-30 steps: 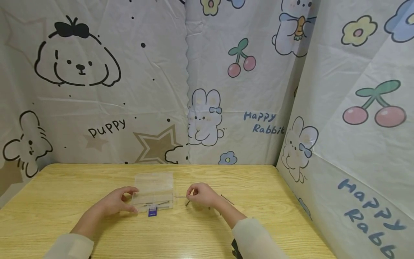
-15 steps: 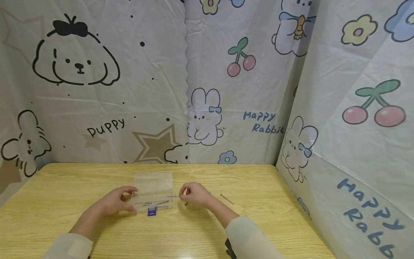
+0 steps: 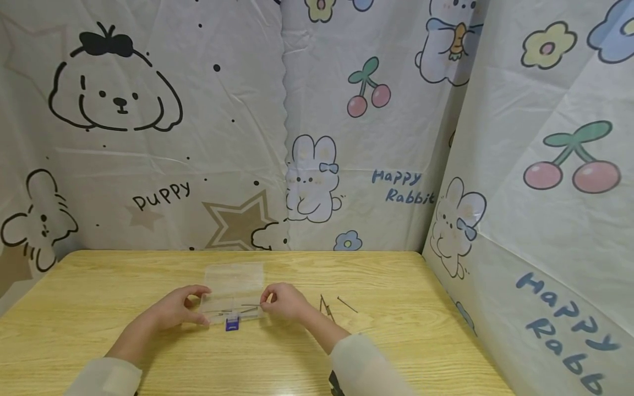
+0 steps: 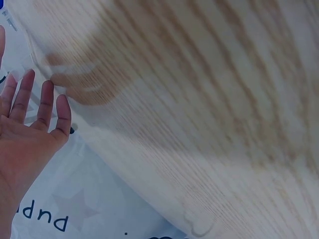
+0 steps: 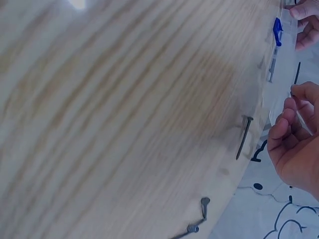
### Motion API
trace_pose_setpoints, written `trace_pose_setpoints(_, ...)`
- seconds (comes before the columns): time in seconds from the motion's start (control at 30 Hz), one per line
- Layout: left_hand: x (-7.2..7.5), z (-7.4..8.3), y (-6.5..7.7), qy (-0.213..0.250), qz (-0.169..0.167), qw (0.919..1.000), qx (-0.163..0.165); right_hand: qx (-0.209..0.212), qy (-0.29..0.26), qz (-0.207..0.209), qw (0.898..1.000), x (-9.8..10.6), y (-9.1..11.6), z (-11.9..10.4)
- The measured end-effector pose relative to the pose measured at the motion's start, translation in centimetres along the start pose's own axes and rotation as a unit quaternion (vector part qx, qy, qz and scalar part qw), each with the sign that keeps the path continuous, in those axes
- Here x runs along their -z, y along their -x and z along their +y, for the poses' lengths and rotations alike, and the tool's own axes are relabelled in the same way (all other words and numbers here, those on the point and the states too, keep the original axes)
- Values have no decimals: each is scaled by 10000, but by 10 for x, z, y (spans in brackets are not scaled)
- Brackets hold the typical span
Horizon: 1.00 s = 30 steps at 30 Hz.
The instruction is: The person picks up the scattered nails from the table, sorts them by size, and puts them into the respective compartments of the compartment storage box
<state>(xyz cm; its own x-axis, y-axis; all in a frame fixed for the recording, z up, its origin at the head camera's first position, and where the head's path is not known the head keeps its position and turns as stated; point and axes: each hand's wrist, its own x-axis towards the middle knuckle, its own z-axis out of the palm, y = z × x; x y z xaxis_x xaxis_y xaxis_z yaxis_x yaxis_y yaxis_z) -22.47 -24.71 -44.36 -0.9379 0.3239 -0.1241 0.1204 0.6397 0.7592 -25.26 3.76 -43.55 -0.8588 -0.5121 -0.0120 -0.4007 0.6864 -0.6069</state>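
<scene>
A clear plastic box point(image 3: 233, 278) lies open on the table, its lid laid back and a blue latch point(image 3: 232, 323) on its front. A few nails point(image 3: 249, 309) lie in its front part. My left hand point(image 3: 180, 307) holds the box's left side between thumb and fingers; in the left wrist view its other fingers point(image 4: 46, 102) are fairly straight. My right hand point(image 3: 286, 301) pinches a nail point(image 5: 297, 73) at the box's right end, the nail pointing left over the open compartment.
Several loose nails lie on the wooden table point(image 3: 396, 341) right of the box: one single nail point(image 3: 347, 304) and a small cluster of nails point(image 3: 326, 308). A printed cloth point(image 3: 238, 110) hangs behind the table and along its right side.
My right hand has moved left with the pinched nail, from beside the box to over its right end. Nails behind it on the table have come into view. My left hand stays put.
</scene>
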Motion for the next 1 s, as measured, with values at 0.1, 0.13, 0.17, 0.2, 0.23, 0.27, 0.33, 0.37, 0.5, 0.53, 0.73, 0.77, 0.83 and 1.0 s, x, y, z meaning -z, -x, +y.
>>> trace_pose_setpoints(0.1, -1, 0, 0, 7, 12, 10000, 30, -42, -41, 24, 10000, -4, 0, -2)
trace_pose_setpoints(0.13, -1, 1, 1, 25, 11, 10000, 18, -52, -46, 38, 10000, -5, 1, -2)
trace_pose_setpoints(0.17, -1, 1, 0, 38, 26, 10000, 66, -49, -79, 42, 9999, -6, 1, -3)
trace_pose_setpoints(0.2, -1, 1, 0, 14, 16, 10000, 49, -46, -99, 45, 9999, -7, 1, -3)
trace_pose_setpoints(0.23, -2, 1, 0, 29, 28, 10000, 81, -38, -128, 55, 9999, -7, 2, -2)
trace_pose_setpoints(0.27, -2, 1, 0, 13, 24, 10000, 86, -43, -166, 56, 9998, -8, 2, -2)
trace_pose_setpoints(0.33, -2, 1, 0, 1, 21, 10000, 92, -43, -206, 68, 9998, -9, 2, -2)
trace_pose_setpoints(0.37, -2, 2, 0, 13, 36, 9999, 127, -32, -242, 80, 9997, -10, 2, -1)
trace_pose_setpoints(0.5, -1, 1, 0, -28, 22, 9999, 103, -25, -334, 97, 9994, -12, 1, 0)
trace_pose_setpoints(0.53, -1, 1, 0, -12, 27, 9999, 128, -9, -342, 112, 9994, -12, 1, 0)
trace_pose_setpoints(0.73, 0, 2, 2, 18, -12, 10000, 81, -10, -467, 141, 9988, -13, 1, 1)
trace_pose_setpoints(0.77, 0, 3, 2, 13, -20, 10000, 60, -18, -490, 153, 9987, -13, 1, 1)
trace_pose_setpoints(0.83, 1, 3, 2, 1, -13, 10000, 56, -26, -538, 169, 9984, -14, 1, 2)
trace_pose_setpoints(1.0, 0, 5, 3, -75, 44, 10000, 37, -92, -735, 188, 9971, -15, 3, 3)
